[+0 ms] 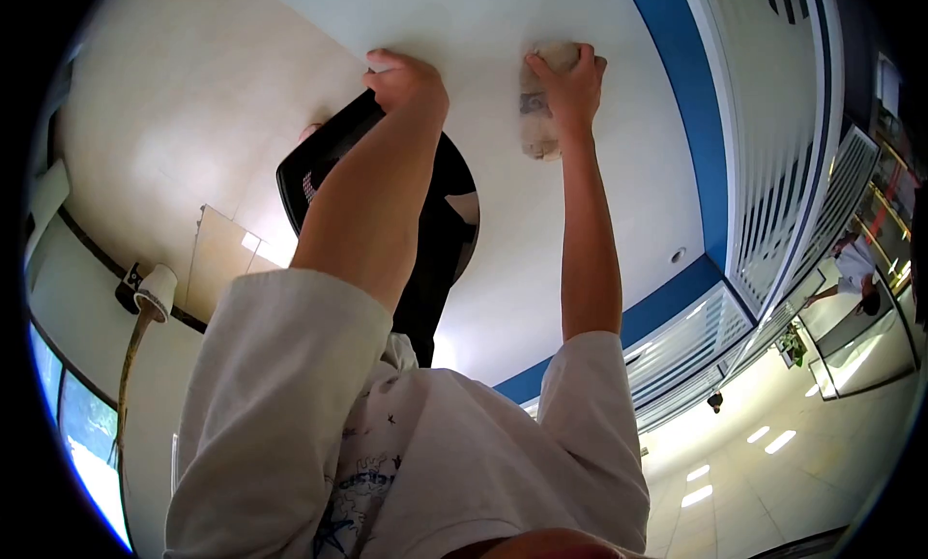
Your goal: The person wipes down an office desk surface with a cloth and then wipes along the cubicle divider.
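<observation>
My right hand (570, 90) grips a beige, rolled cloth-like bundle (539, 129) against the pale surface (493, 37). A dark patch crosses the bundle, and motion blurs its outline. Further left, my left hand (406, 78) is closed, fingers curled, just above the edge of a glossy black object (449, 235). What sits inside those fingers is hidden, apart from a pale spot. My left forearm covers much of the black object, whose kind I cannot make out.
A blue band (691, 104) edges the pale surface, with slatted panels (773, 172) beyond. Another person (855, 269) is far right, near a plant (793, 346). A white cup-shaped thing on a brown pole (145, 312) stands left, above a window (87, 424).
</observation>
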{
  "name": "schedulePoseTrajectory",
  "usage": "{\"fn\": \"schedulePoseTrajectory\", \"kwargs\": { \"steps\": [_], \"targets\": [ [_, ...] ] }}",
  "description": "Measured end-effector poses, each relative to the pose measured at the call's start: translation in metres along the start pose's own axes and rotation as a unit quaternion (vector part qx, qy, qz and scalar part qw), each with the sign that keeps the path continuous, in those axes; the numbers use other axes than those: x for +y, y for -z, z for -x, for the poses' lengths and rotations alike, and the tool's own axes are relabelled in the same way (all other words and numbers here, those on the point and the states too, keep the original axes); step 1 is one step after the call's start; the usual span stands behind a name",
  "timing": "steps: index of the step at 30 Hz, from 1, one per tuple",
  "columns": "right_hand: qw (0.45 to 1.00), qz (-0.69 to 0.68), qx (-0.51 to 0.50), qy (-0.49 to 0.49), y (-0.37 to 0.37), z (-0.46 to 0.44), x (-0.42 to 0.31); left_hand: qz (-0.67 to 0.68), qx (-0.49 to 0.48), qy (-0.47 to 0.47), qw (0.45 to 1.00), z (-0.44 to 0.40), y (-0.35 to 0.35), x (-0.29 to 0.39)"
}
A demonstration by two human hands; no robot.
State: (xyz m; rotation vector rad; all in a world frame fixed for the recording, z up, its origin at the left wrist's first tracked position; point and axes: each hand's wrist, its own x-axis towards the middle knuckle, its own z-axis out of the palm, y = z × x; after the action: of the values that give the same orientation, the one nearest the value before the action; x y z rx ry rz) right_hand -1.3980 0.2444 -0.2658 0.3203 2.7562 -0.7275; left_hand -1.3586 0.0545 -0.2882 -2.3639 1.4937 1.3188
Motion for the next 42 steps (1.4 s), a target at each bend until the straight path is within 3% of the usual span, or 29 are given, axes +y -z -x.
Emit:
{"fn": "schedulePoseTrajectory", "kwargs": {
  "steps": [4, 8, 16, 19, 21, 23, 26, 28, 32, 35, 42],
  "targets": [
    [1.000, -0.010, 0.021, 0.012, -0.005, -0.007, -0.006, -0.066, 0.061, 0.001, 0.996, -0.010, -0.008, -0.003],
    [0.999, -0.001, 0.054, 0.005, -0.008, -0.002, -0.005, -0.067, 0.037, 0.010, 0.997, -0.001, -0.005, -0.001],
    [0.956, -0.138, 0.130, -0.223, -0.030, 0.019, -0.028, -0.047, 0.055, -0.021, 0.997, 0.006, -0.004, -0.005],
    [0.954, -0.163, 0.136, -0.213, -0.042, 0.018, -0.022, -0.037, 0.052, -0.025, 0.998, 0.010, -0.002, -0.007],
    [0.992, -0.076, 0.056, -0.080, -0.026, 0.001, 0.001, -0.033, 0.049, -0.021, 0.998, 0.012, -0.002, -0.005],
    [0.997, 0.047, -0.026, 0.055, -0.003, -0.028, 0.012, -0.037, 0.052, -0.005, 0.998, 0.007, -0.002, -0.003],
    [0.934, 0.233, -0.104, 0.252, 0.016, -0.068, -0.017, -0.046, 0.034, -0.015, 0.998, 0.011, 0.004, 0.000],
    [0.933, 0.185, -0.133, 0.278, 0.016, -0.083, -0.034, -0.066, 0.030, -0.014, 0.997, 0.008, 0.005, -0.002],
    [0.906, 0.263, -0.167, 0.287, 0.012, -0.096, -0.046, -0.049, 0.008, -0.009, 0.999, 0.005, 0.006, 0.002],
    [0.908, 0.223, -0.182, 0.305, 0.023, -0.091, -0.047, -0.061, 0.027, -0.001, 0.998, -0.003, -0.001, 0.004],
    [0.965, 0.055, -0.056, 0.250, 0.009, -0.069, -0.019, -0.070, 0.029, 0.014, 0.997, -0.005, 0.000, 0.004]
  ]
}}
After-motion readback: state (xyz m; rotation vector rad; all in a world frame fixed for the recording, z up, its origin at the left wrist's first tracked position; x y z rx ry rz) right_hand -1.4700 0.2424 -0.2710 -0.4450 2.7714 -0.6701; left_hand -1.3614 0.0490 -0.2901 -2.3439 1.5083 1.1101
